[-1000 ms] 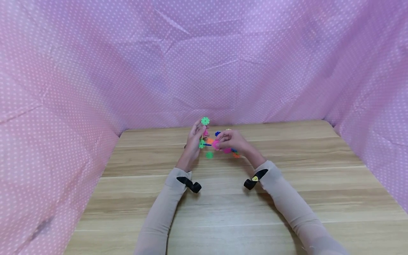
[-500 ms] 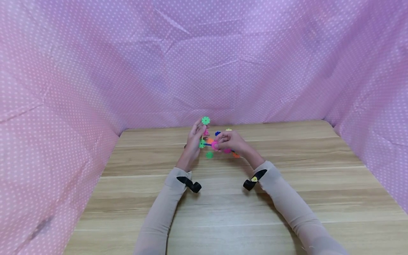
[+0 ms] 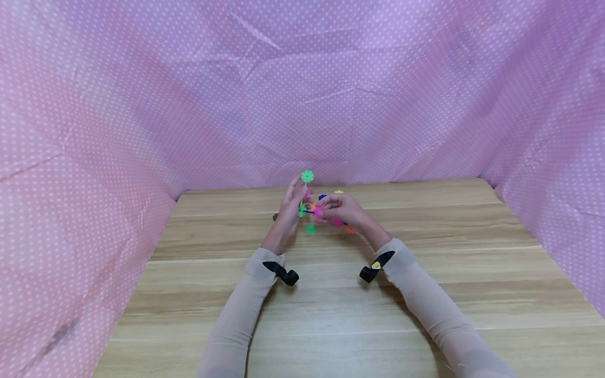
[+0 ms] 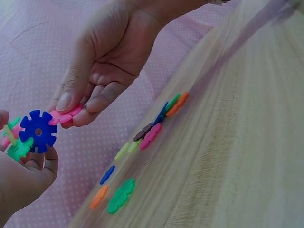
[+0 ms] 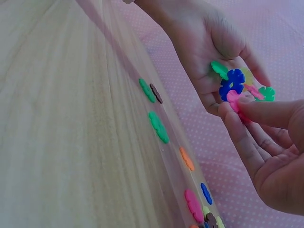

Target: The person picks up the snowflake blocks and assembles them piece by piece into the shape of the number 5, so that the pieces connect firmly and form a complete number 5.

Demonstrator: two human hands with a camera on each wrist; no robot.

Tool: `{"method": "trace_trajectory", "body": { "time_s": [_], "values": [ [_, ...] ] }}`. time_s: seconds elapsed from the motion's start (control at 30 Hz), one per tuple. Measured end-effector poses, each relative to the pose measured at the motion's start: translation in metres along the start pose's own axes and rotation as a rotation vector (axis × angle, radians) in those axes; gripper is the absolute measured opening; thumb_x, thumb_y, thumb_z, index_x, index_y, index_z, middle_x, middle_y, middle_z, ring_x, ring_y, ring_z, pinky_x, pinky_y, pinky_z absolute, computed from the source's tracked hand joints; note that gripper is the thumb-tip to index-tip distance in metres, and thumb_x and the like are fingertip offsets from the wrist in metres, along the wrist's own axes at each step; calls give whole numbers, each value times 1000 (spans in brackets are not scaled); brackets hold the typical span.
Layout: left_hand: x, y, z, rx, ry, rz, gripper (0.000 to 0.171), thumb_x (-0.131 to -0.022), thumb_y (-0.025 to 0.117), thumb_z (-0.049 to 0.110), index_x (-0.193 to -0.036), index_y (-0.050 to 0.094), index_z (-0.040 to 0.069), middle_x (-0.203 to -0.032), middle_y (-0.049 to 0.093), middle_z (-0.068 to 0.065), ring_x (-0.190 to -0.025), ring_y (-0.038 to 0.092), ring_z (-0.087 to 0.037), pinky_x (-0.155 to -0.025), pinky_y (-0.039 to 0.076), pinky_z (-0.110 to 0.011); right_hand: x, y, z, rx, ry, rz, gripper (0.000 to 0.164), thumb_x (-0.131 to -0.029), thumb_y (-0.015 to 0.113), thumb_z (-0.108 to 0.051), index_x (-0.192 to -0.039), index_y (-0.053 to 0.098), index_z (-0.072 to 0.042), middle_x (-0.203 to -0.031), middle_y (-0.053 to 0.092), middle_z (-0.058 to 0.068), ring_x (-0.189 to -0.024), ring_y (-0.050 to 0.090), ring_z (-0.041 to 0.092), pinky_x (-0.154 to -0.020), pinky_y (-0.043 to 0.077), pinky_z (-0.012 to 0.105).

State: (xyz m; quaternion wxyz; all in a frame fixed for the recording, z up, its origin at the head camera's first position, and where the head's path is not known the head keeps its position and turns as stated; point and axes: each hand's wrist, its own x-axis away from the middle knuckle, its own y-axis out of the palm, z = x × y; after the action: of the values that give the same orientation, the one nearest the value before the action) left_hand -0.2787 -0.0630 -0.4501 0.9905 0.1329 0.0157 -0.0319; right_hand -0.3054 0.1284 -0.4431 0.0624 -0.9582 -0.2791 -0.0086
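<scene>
My left hand (image 3: 285, 214) holds a small chain of joined plastic snowflake discs above the far part of the table. A green disc (image 3: 308, 176) stands at the chain's top, with pink, yellow and another green disc lower down, partly behind the fingers. A notched blue disc (image 4: 45, 138) sits on the side facing my right hand (image 3: 347, 209). Between its thumb and fingers the right hand pinches a pink disc (image 4: 66, 116), whose edge meets the blue disc's rim. In the right wrist view, the left palm (image 5: 202, 61) lies behind the chain.
Loose snowflake discs lie on the wooden table (image 3: 326, 304) under and beside the hands, among them a green disc (image 4: 121, 195), an orange disc (image 5: 186, 158) and a brown disc (image 5: 156, 93). Pink dotted cloth (image 3: 302, 94) hangs around the table's back and sides.
My left hand and the disc chain have shifted slightly up and to the right. The right hand, still pinching the pink disc, has edged a little left.
</scene>
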Motion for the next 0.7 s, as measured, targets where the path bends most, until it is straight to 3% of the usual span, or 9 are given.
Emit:
{"method": "trace_trajectory", "body": {
  "time_s": [0.17,0.23,0.4,0.5,0.7],
  "values": [
    [-2,2,-3,19,16,17,48,-109,47,32,-156,35,36,-132,51,-24,-106,54,-23,-98,41,-32,1,2,-1,18,-11,48,27,-89,77,-4,-113,70,5,-85,77,-1,-76,73,11,-91,59,57],
    [-2,3,-3,25,22,24,48,-110,46,31,-156,34,36,-121,55,-16,-101,54,-21,-97,42,-32,1,3,-1,11,-11,63,27,-88,77,-3,-113,70,6,-84,77,-1,-75,73,11,-90,60,55],
    [-2,7,-2,36,27,41,48,-110,44,31,-157,31,34,-98,57,2,-93,54,-17,-88,46,-25,1,4,0,7,-18,104,28,-88,77,-2,-113,70,8,-82,76,-3,-74,72,9,-79,64,36],
    [-2,9,-2,35,43,40,50,-111,44,30,-158,29,31,-94,55,3,-89,54,-15,-82,48,-21,2,5,-1,8,-21,121,28,-88,77,-1,-113,70,8,-80,75,-4,-73,72,8,-74,63,30],
    [-2,9,-2,42,73,15,52,-110,44,32,-159,26,29,-94,51,2,-82,51,-10,-77,47,-19,2,6,-2,-10,-35,120,28,-88,76,1,-113,69,11,-79,75,-5,-73,72,7,-74,63,31]
  ]
}}
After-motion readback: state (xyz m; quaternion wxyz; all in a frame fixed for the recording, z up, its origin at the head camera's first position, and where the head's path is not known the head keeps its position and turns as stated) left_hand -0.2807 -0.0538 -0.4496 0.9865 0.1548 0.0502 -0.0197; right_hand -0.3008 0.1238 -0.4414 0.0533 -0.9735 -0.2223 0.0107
